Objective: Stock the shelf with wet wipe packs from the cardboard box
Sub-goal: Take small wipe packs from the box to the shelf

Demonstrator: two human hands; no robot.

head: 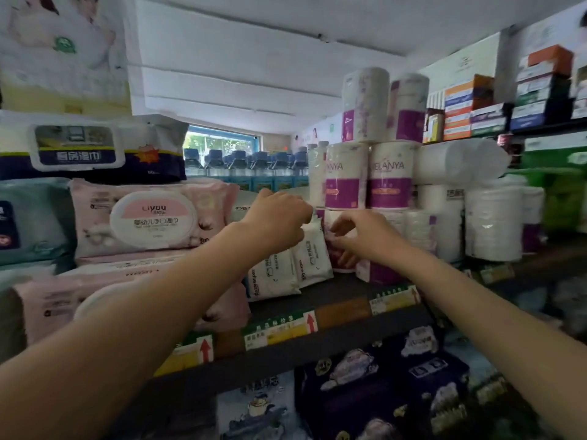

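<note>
While both hands work: the small packs are being set on the shelf, between the big pink packs and the purple rolls.
Head view, left hand: fingers curled down over the top of the small wet wipe packs, pinching them, it seems.
Head view, right hand: fingers bent, touching the right side of the packs and the roll next to them; whether it grips anything, I cannot tell.
Where the packs are: standing back from the shelf's front edge, near its middle.
Which way they point: long side up and down, leaning a little, fronts facing us.
What could go wrong: the packs could tip forward and fall off the front edge, because they are thin and lean.
Also: a bump could knock the stacked rolls down.
Cardboard box: not in sight.
</note>
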